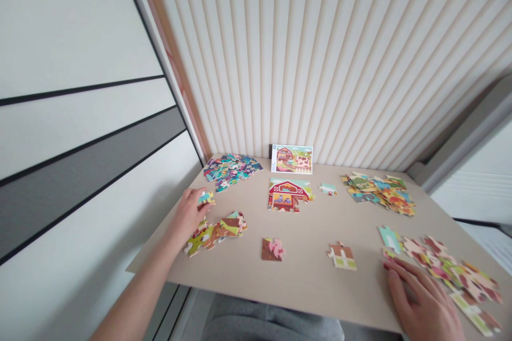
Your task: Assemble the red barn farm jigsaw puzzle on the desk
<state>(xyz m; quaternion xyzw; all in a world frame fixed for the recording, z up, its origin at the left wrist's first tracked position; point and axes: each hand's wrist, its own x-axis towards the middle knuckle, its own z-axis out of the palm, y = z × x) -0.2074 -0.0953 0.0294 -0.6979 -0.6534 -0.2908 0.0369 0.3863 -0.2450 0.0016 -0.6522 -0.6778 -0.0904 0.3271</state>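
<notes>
Seemingly sorting, the left hand [192,209] is pinching a puzzle piece [207,197], next probably needing a match, while the right hand [426,295] is lying half-curled beside a pile [436,265], any hold unclear.

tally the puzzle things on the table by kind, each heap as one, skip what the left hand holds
Heaps: 4 (purple-teal heap, green-brown heap, orange-green heap, pink-green heap)
Loose pieces mid-table: 3 (sky piece, pig piece, fence piece)
Joined barn section: 1
Farm picture card: 1
Total: 9
</notes>
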